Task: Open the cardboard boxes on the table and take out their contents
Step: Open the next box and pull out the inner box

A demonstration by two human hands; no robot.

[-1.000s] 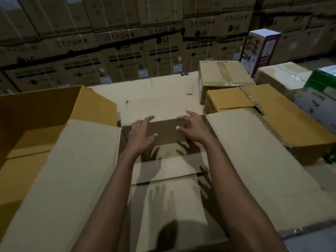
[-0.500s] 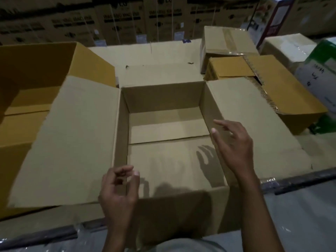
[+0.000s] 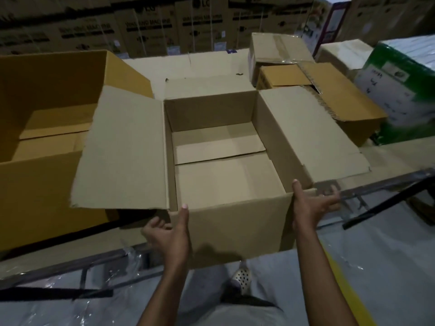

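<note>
So both hands are on the pale brown open-topped cardboard box (image 3: 235, 227), one at each near corner, with the box sitting right between them. The left hand (image 3: 169, 234) wraps its corner: thumb lying up the front wall, fingers curled round onto the side under the folded-out left flap (image 3: 122, 149). The right hand (image 3: 310, 205) looks looser, with its thumb up along the corner edge and its fingers spread fairly straight against the side wall under the right flap (image 3: 306, 132).

Looking into the box past the thumbs, the folded bottom flaps show. Out past the left hand is a big yellow-brown open carton (image 3: 47, 184), touching that left flap. Past the right hand, further back, are a flatter yellow-brown closed carton (image 3: 341, 97) and a green-and-white box (image 3: 404, 90) beside it.
</note>
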